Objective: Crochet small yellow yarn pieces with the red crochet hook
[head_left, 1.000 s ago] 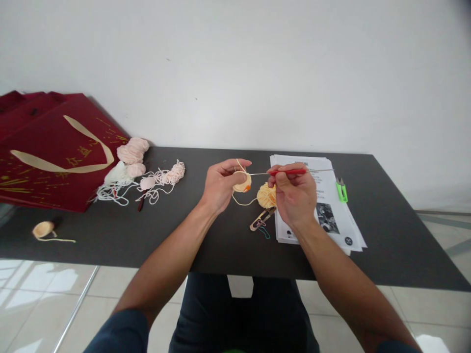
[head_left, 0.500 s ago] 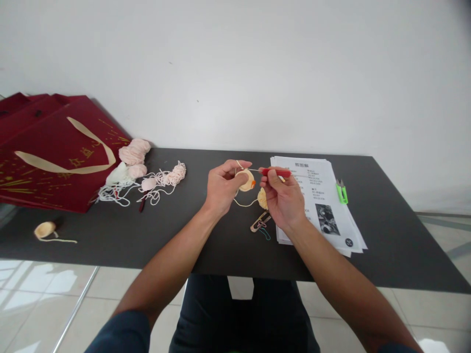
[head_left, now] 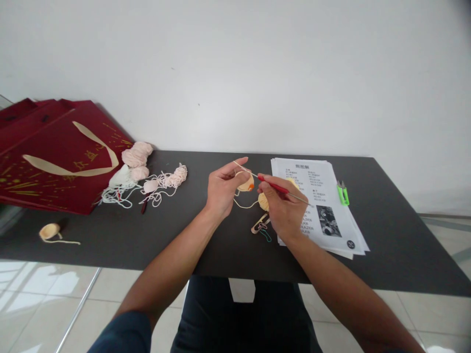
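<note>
Between the thumb and fingers of my left hand (head_left: 222, 189) is a small round cream crochet piece (head_left: 243, 181) with an orange spot at its right edge. A strand of yarn runs over my raised left index finger. My right hand (head_left: 283, 208) is closed around the red handle of a crochet hook (head_left: 274, 183), whose metal tip points up and left at the top of the piece. Under the hands a pale yellow yarn ball (head_left: 263, 201) lies on the table, joined to a loose strand. Stitch markers (head_left: 262, 226) lie just below it.
Printed pattern sheets (head_left: 331, 215) lie stacked on the dark table (head_left: 221, 250), with green thread snips (head_left: 342, 192) at their right edge. Leftward are pink and white yarn (head_left: 137, 156), a red gift bag (head_left: 66, 157) and a cream crocheted cup shape (head_left: 50, 230).
The hook has tilted from nearly level to slanting, its tip now higher than its handle. My right hand has turned and dropped slightly; my left hand still holds the crochet piece.
</note>
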### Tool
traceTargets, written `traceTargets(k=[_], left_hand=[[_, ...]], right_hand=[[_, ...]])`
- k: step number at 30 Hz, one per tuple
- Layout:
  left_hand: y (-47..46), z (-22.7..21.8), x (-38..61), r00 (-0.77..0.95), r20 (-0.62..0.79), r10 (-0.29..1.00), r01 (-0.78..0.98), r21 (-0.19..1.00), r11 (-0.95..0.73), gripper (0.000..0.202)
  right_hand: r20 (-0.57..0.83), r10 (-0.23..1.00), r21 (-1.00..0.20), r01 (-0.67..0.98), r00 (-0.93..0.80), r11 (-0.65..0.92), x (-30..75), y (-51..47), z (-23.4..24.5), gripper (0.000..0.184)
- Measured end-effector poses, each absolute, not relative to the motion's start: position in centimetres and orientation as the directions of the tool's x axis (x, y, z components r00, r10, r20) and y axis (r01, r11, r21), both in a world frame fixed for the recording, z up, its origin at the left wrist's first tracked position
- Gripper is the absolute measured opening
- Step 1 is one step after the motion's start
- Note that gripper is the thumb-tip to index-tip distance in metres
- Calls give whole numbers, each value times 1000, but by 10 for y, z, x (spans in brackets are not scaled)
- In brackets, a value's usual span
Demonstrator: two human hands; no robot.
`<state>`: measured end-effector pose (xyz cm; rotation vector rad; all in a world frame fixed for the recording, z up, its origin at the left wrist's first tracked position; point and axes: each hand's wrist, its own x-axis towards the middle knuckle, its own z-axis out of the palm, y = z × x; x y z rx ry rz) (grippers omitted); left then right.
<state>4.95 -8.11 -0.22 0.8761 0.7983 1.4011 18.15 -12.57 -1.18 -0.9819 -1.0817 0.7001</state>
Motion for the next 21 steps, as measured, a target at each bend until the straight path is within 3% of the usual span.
traceTargets(k=[3,6,8,11,14,21], left_hand=[[-81,1,51,38,-9,999,-569,822,29,44],[-81,5,50,97,-59,994,-616,781,106,43],[-81,7,48,140,-71,988,-623,768,144,42],[-80,7,45,175,-64,982,-620,768,160,40],[-79,6,44,181,-63,982,-602,782,161,41],[-79,6,44,151,-40,988,-546,829,117,43]], right_hand=[[604,748,-796,151,275,587,182,-129,-16,26],[668,710,-744,197,224,638,183,-127,-21,33],[616,758,-786,112,212,608,184,-123,-22,30],[424,874,-872,-153,237,465,185,-115,-21,19],[242,944,-862,-396,226,316,186,-108,-18,10],[217,947,-825,-473,238,308,194,-101,-14,21]])
